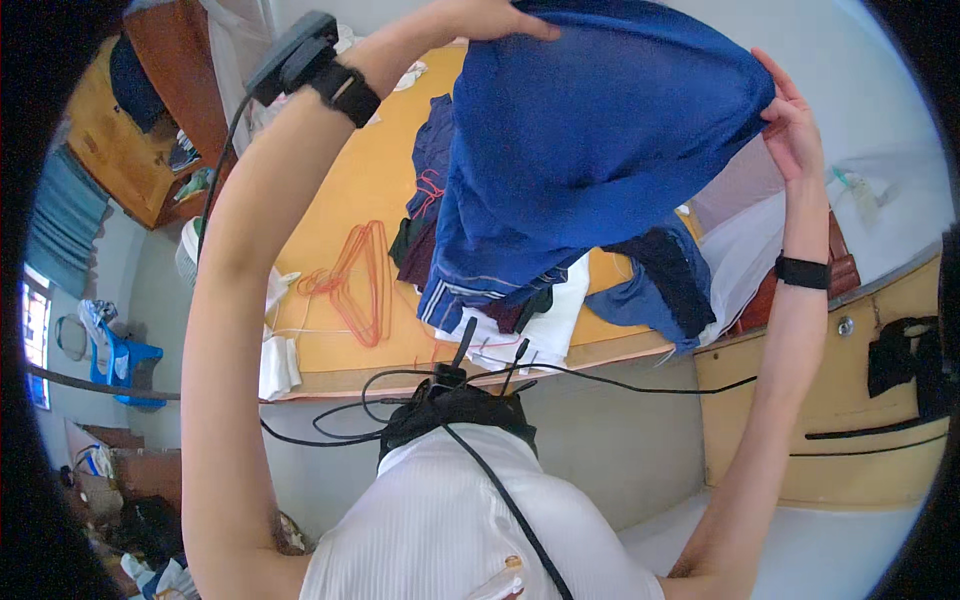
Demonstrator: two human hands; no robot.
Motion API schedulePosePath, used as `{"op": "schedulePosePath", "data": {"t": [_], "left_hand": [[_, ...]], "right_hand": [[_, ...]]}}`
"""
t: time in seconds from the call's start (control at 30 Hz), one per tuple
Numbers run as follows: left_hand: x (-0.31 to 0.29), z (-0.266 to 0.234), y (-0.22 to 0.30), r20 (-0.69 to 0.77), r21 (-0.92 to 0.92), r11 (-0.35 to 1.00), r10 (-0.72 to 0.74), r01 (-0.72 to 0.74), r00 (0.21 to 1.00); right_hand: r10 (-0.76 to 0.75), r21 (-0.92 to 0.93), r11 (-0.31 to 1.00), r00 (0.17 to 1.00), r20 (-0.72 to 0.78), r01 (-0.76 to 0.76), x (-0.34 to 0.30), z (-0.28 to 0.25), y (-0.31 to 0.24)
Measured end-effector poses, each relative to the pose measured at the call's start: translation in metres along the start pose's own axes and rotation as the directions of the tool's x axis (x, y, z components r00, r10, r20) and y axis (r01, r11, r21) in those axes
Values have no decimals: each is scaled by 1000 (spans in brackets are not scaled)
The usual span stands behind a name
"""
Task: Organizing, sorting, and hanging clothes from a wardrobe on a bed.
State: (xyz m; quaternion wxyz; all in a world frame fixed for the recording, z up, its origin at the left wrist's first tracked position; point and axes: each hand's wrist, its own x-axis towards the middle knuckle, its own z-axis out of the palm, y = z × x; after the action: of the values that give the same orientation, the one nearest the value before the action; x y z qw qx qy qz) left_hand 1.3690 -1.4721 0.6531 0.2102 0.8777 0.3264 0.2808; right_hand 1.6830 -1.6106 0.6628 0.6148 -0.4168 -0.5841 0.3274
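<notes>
step: lifting blue garment (pixel 600 130) above surface (pixel 350 200) | left hand (pixel 480 20), right hand (pixel 795 125) apart, each gripping an edge | next: likely needs shaking flat

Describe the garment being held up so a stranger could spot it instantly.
Start at the wooden tabletop strewn with clothes. Above it, the left hand and right hand lift a blue garment by its top edge. Unlike the darker pile beneath, it is bright blue and spread wide.
</notes>
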Motion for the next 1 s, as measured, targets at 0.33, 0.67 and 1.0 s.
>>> {"op": "schedulePosePath", "data": {"t": [0.33,0.67,1.0], "left_hand": [[-1,-19,10,-134,73,997,-28,38,991],[4,-29,2,-166,111,994,-5,24,986],[-10,2,-6,349,133,991,-26,-22,937]], "right_hand": [[18,58,998,1000,-3,-18,3,7,2],[14,98,995,997,81,-21,11,6,1],[69,54,996,997,37,-71,4,20,4]]}}
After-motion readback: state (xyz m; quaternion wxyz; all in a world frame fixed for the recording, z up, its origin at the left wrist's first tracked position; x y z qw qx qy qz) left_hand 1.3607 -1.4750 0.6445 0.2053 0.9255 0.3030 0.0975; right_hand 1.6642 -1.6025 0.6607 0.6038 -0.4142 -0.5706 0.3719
